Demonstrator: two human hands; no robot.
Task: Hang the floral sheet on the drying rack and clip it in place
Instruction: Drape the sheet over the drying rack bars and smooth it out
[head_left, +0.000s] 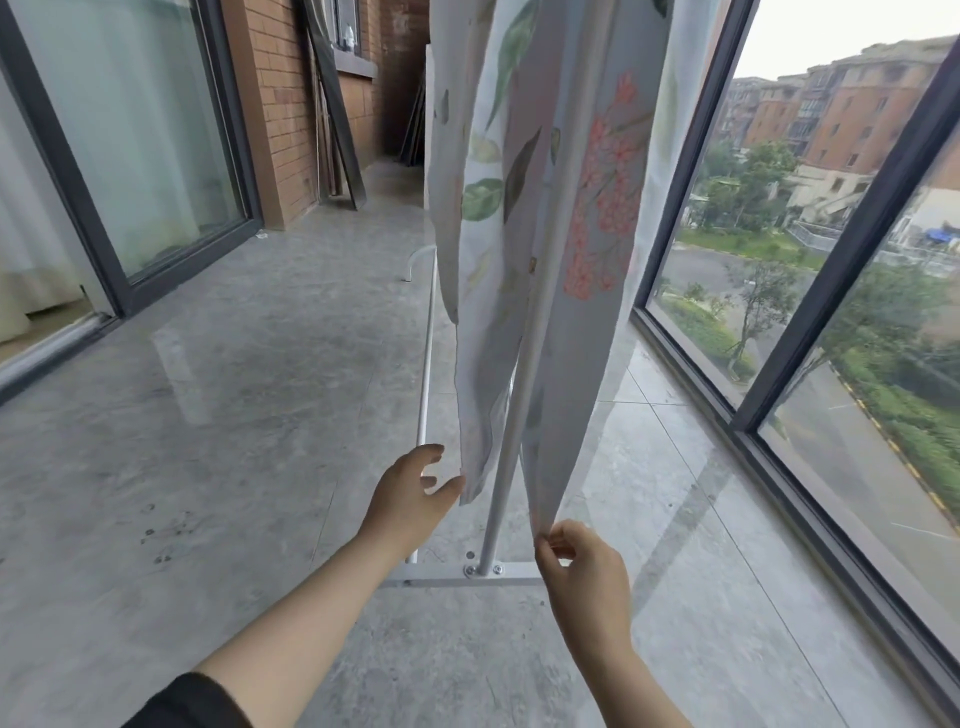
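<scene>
**Floral sheet (587, 208), pale cloth printed with green leaves and coral flowers, on white metal drying rack (431, 581): position and grip status**

1. Sheet position. The floral sheet hangs from above the top of the view in two long panels that reach almost to the grey polished concrete floor (234, 415). One panel falls on each side of the rack's white upright post (497, 499). The top of the rack is out of view.

2. Right hand (587, 577). The grip is clamped on the sheet: thumb and fingers pinch the bottom edge of the right panel, just right of the post and above the rack's base bar.

3. Left hand (410, 499). The grip is apart: the fingers are spread and hold nothing. The fingertips lie at the bottom corner of the left panel; whether they touch it cannot be determined. A black sleeve (192, 701) covers the upper forearm.

4. Obstructions. The upright post stands between the two panels and between the two hands. It is bolted to the base bar, which lies across the floor directly ahead of the forearms. A long white floor rail (427, 338) runs away from the base bar, beside the left panel.

5. Surroundings.
- Right: a dark-framed floor-to-ceiling window (691, 197), close to the right panel, with trees, a road and apartment blocks outside.
- Left: a dark-framed sliding glass door (156, 130), well apart from the rack.
- Beyond the door: a red brick wall (280, 104) with dark frames (337, 119) leaning against it.
</scene>
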